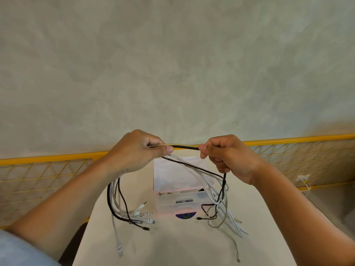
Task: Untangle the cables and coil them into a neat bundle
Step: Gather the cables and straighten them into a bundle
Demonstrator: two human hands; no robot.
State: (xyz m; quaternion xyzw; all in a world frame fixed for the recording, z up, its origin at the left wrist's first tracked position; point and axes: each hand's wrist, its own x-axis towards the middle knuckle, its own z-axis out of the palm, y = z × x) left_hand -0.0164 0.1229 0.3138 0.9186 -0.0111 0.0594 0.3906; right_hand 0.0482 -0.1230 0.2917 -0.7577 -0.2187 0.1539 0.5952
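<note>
Both hands hold the cables (211, 181) up off the table (172, 244), left hand (138, 150) fisted around the gathered strands, right hand (228, 156) pinching a black length stretched between, while loose ends dangle crossed below both grips, so untangling seems underway and coiling unstarted.

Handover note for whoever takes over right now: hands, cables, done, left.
Left hand: shut on the cable bunch, black and white strands.
Right hand: shut on the same cables, stretched taut between the hands.
Loose ends hang in two loops over the white table, in front of the clear plastic box.
Done: cables lifted and gathered.
Left: black and white strands cross at the right; untangle, coil, bundle.
</note>
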